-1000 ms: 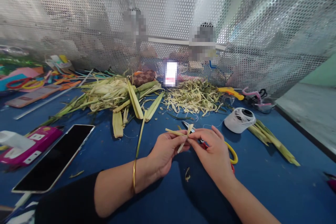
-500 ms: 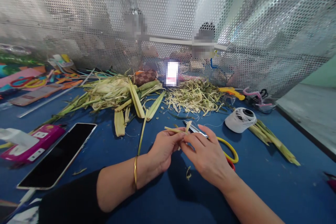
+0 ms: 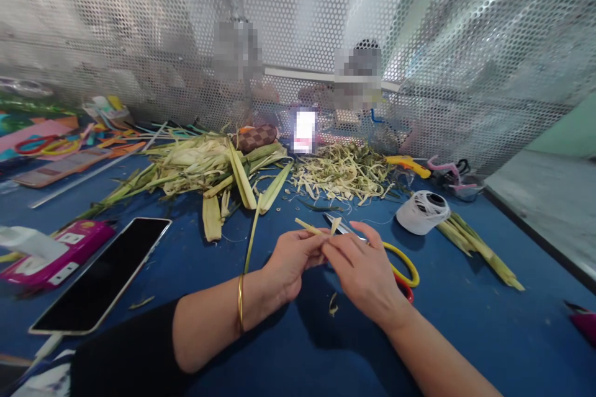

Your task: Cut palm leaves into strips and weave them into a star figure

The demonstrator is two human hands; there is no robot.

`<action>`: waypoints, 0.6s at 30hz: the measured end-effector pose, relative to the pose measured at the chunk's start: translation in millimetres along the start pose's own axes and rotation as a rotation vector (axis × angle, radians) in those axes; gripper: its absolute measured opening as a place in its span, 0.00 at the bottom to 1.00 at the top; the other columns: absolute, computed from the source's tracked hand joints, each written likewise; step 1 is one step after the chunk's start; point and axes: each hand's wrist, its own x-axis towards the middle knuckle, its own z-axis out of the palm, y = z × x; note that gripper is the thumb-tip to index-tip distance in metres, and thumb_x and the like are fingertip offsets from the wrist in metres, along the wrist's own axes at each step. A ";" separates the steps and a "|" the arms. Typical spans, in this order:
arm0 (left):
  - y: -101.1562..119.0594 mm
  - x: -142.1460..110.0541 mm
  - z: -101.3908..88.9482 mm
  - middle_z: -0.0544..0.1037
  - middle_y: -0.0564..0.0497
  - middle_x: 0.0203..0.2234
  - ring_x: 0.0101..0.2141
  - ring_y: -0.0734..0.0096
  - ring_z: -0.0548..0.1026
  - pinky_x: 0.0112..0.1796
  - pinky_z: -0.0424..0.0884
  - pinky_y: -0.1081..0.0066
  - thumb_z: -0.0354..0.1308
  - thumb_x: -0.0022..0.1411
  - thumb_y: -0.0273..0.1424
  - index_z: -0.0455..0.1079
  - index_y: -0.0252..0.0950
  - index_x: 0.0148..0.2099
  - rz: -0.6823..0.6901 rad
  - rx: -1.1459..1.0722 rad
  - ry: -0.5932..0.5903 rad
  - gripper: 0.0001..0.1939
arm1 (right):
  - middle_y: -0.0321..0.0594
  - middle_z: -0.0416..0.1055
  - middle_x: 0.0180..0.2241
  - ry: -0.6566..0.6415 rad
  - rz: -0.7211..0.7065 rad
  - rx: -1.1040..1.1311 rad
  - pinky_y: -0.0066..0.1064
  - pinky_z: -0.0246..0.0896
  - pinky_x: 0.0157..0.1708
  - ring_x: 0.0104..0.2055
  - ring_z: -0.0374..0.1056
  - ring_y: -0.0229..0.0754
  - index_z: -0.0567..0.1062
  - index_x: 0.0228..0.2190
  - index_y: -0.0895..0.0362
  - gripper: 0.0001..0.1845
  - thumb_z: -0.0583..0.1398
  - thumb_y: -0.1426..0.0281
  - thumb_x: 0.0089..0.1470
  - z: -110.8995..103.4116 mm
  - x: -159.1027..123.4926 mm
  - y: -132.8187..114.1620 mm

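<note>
Just above the blue table, my left hand (image 3: 291, 265) and my right hand (image 3: 361, 270) meet at the fingertips. Between them they pinch a pale, dried leaf strip (image 3: 309, 226), one end pointing left and another piece standing up between the fingers. The fold of the strip is mostly hidden by my fingers. A pair of scissors with yellow and red handles (image 3: 407, 260) lies on the table behind and partly under my right hand, blades pointing left. A small leaf scrap (image 3: 333, 304) rests below my hands.
Behind my hands lie a heap of long leaves (image 3: 195, 161) and a pile of trimmings (image 3: 342, 170). To the right are a spool of white thread (image 3: 422, 214) and a leaf bundle (image 3: 484, 251). A phone (image 3: 105, 276) and a magenta power strip (image 3: 65, 254) sit left. Perforated mesh (image 3: 298, 0) stands behind.
My right hand has shifted slightly and its fingers have closed in nearer the left fingertips. The strip's upright piece leans a little differently; the left hand stays nearly still.
</note>
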 end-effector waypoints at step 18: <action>3.5 5.1 -2.2 0.79 0.46 0.25 0.27 0.72 0.76 0.34 0.71 0.72 0.67 0.48 0.33 0.74 0.29 0.30 -0.002 0.223 -0.079 0.11 | 0.37 0.73 0.24 0.136 1.185 1.146 0.32 0.64 0.31 0.28 0.67 0.40 0.74 0.23 0.57 0.11 0.66 0.63 0.38 1.4 3.9 0.7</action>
